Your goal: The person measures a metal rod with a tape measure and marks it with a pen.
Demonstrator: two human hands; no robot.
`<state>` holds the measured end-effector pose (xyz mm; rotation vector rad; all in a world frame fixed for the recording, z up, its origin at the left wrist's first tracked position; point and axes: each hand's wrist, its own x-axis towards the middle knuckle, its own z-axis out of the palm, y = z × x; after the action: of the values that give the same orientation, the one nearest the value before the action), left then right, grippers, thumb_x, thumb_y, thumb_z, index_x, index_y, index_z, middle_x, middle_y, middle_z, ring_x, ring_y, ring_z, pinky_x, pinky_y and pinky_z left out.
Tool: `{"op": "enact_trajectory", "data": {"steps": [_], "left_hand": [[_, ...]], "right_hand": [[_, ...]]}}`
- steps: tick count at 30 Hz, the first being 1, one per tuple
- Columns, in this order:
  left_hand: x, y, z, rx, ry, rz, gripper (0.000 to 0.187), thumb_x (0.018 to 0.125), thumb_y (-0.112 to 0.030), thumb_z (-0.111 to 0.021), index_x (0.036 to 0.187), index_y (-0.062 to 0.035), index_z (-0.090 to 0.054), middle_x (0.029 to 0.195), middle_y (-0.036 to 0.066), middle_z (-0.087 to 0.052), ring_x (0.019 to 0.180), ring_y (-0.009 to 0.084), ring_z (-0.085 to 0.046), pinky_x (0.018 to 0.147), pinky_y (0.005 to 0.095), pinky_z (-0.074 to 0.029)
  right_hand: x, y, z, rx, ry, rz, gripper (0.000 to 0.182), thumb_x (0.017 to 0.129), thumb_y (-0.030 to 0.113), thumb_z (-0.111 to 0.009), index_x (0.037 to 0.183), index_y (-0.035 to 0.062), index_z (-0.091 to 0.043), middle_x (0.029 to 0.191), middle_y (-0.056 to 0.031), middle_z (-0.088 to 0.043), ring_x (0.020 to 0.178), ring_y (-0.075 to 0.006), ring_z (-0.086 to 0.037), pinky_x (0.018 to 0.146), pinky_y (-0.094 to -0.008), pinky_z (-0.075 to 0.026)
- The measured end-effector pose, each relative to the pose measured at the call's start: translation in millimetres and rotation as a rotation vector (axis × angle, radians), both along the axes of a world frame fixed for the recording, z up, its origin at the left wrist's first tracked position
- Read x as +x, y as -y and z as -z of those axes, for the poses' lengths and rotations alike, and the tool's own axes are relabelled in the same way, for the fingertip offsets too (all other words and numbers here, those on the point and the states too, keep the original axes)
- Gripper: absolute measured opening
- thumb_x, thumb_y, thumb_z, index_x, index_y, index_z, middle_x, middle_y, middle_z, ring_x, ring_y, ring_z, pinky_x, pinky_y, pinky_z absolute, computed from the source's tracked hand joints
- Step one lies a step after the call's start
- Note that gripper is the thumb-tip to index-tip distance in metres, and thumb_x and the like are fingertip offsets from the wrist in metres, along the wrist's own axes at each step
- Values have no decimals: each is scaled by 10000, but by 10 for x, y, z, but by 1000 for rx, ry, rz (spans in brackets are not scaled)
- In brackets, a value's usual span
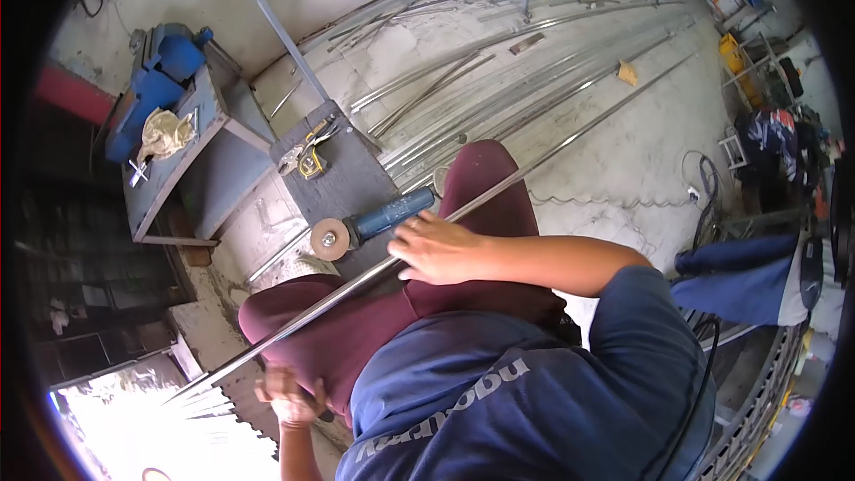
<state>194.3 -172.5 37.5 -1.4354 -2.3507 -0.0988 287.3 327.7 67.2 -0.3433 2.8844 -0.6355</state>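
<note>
Rod (pixel 334 292) overhangs both knees (pixel 260 310); right fingers (pixel 403 246) closed round it; left fingers (pixel 274 383) blurred, grip unclear.

Fisheye curvature, blown-out lower-left glare

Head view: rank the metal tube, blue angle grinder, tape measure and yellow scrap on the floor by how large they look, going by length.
1. metal tube
2. blue angle grinder
Unranked below these: tape measure and yellow scrap; they look close, and the scrap lies farther from the camera.
</note>
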Motion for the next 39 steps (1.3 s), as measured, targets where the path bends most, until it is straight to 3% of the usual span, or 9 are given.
{"op": "enact_trajectory", "data": {"steps": [2, 6, 12, 16, 28, 32, 33, 34, 39], "left_hand": [[69, 48, 170, -135, 81, 304, 580, 921, -295, -635, 1470, -110, -606, 1487, 156, -597, 1498, 360, -521, 1277, 625, -204], [-27, -154, 203, 0, 454, 63, 639, 993, -439, -517, 1486, -47, -627, 1549, 198, -608, 1486, 418, -550, 1291, 617, -200], [-162, -262, 211, 94, 410, 88, 641, 981, -520, -496, 1329, -40, -741, 1438, 205, -690, 1394, 392, -630, 1239, 592, -288], [-251, -325, 250, 175, 430, 123, 633, 970, -503, -511, 1334, -39, -739, 1432, 198, -695, 1286, 366, -674, 1198, 583, -320], [-395, -439, 224, 139, 498, 158, 625, 979, -464, -506, 1409, -61, -713, 1420, 166, -695, 1318, 353, -644, 1164, 587, -364], [-330, -625, -198, -61, 269, 229, 457, 900, -279, -682, 1298, -69, -763, 1389, 129, -705, 1205, 319, -716, 997, 488, -524], [-322, -647, -295, 20, 173, 324, 415, 835, -164, -733, 1244, -110, -782, 1256, 66, -717, 1033, 236, -724, 796, 361, -561], [-335, -681, -458, 38, 143, 396, 401, 816, -167, -760, 1214, -122, -780, 1197, 54, -699, 989, 219, -701, 765, 352, -550], [-865, -1325, -1489, 139, -31, 516, 353, 760, -129, -835, 1102, -117, -748, 978, 35, -603, 747, 179, -592, 634, 356, -488]], "right_hand": [[173, -287, -91, 57, -2, -22, 622, 1011, 472, -745, 1412, 22, -594, 1360, -212, -604, 1314, -384, -584, 1148, -580, -418], [627, -887, -90, 194, -183, -56, 791, 985, 523, -752, 1573, 50, -517, 1494, -243, -525, 1450, -421, -510, 1271, -629, -309], [1028, -1276, 247, 95, -286, 35, 752, 974, 532, -695, 1573, 109, -533, 1621, -286, -448, 1476, -493, -474, 1246, -695, -295], [993, -1243, 501, -29, -452, 129, 607, 1024, 502, -552, 1459, 86, -631, 1518, -277, -583, 1400, -496, -547, 1214, -680, -320], [953, -1270, 522, -40, -484, 128, 594, 1034, 463, -548, 1460, 53, -605, 1503, -271, -587, 1362, -481, -573, 1204, -682, -329], [814, -1342, 241, 74, -392, 16, 514, 990, 409, -639, 1334, 27, -659, 1432, -261, -611, 1287, -478, -609, 1198, -684, -341], [694, -1369, 79, 126, -318, -12, 460, 957, 387, -679, 1214, 6, -689, 1380, -237, -627, 1235, -454, -630, 1194, -680, -354], [501, -1384, -62, 80, -328, -33, 426, 924, 349, -720, 1158, -7, -705, 1365, -213, -637, 1214, -430, -636, 1179, -658, -379], [-629, -1088, -314, 103, -422, 191, 484, 896, 186, -809, 1313, 9, -639, 1382, -208, -614, 1224, -436, -600, 1126, -566, -443]]}}
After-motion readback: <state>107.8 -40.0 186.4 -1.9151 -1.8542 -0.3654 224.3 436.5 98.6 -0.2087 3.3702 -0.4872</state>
